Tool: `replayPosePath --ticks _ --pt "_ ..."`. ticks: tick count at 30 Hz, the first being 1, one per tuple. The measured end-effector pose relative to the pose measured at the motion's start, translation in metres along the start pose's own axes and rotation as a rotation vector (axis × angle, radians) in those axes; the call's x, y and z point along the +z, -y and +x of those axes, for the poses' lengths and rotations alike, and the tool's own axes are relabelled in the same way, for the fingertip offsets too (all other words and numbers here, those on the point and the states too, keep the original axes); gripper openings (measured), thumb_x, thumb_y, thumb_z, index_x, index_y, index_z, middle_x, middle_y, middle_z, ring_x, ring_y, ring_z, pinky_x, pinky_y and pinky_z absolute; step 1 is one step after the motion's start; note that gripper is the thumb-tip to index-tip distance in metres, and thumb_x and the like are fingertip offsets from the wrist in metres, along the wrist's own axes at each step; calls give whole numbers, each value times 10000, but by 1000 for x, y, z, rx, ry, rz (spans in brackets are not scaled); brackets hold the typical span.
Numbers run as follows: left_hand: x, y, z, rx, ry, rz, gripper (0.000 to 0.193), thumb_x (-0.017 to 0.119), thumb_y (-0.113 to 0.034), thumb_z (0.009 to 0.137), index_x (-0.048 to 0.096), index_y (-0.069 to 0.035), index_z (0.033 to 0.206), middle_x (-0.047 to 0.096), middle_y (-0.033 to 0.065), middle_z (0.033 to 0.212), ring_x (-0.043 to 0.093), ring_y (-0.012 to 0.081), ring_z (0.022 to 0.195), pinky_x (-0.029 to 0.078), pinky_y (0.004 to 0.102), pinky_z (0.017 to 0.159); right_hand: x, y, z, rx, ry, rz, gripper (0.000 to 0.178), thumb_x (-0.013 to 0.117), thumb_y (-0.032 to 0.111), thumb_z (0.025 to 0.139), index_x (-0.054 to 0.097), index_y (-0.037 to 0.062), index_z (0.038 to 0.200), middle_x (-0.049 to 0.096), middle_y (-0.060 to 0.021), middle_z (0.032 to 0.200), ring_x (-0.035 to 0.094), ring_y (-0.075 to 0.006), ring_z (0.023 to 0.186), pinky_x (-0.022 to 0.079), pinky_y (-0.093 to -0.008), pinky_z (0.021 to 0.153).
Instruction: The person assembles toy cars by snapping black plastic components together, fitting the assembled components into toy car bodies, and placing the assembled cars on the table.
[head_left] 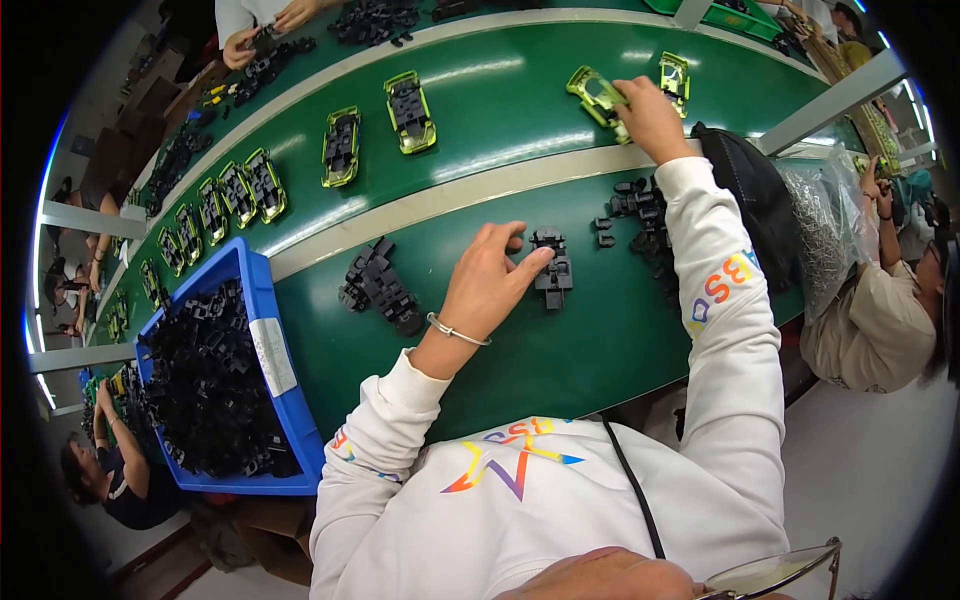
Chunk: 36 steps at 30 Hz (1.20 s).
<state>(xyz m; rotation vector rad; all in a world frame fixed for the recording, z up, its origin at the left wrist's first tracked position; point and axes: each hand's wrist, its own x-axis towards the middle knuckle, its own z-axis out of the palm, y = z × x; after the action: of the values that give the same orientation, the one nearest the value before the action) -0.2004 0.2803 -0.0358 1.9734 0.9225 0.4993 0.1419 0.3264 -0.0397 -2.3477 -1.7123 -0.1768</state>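
My right hand (pixel 650 118) reaches to the far side, over the green belt, fingers closed on a yellow-green toy car body (pixel 592 90). Just right of it lies another yellow-green car body (pixel 674 80). Nearer to me, my left hand (pixel 485 280) hovers over the bench with thumb and fingers apart. Its thumb tip comes close to a black plastic car chassis (pixel 553 270); whether they touch I cannot tell. Left of that hand, several black chassis parts (pixel 382 285) lie in a group.
Toy cars with black undersides up (pixel 409 110) line the belt. A blue crate (pixel 290 385) full of black parts stands at left. Loose black parts (pixel 640 205), a black bag (pixel 740 190) and a clear bag of screws (pixel 815 230) are at right. Other people work around.
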Motion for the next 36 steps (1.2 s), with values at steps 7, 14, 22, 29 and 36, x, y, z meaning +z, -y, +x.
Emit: replayPosePath --ticks 7,14,22,29,36 --pt "-3 -1 -16 40 -6 -226 405 683 -290 912 642 -14 1206 672 99 1048 618 160 755 511 309 705 20 13 -12 35 -115 225 494 695 182 864 549 58 1319 566 -212 1243 609 -403 1082 518 -474 884" --pt "-17 9 -19 -215 -9 -931 562 480 -439 1029 457 -39 1423 618 104 1246 634 211 1030 521 341 887 -41 114 -61 191 408 1420 391 627 125 960 589 -7 1326 687 -8 1071 635 -104 907 514 -268 822" --pt "-48 17 -42 -196 -213 -1469 583 353 -527 1047 467 -75 1396 601 160 1257 662 307 1028 572 401 852 -93 163 -161 -92 262 975 446 703 198 916 583 0 1298 587 -68 1121 624 -137 883 498 -267 716" --pt "-61 25 -59 -131 -350 -1377 551 361 -529 1044 485 -87 1349 615 154 1173 671 280 945 578 398 822 -46 172 -217 -6 22 289 618 798 282 806 546 4 1298 555 -192 1166 599 -359 1033 531 -410 821" --pt "-60 27 -69 -113 -314 -1470 558 347 -529 1048 452 -86 1370 603 163 1214 664 290 963 569 395 832 -58 161 -212 0 176 211 550 732 368 859 591 99 1317 614 -132 1023 639 -326 834 519 -417 736"
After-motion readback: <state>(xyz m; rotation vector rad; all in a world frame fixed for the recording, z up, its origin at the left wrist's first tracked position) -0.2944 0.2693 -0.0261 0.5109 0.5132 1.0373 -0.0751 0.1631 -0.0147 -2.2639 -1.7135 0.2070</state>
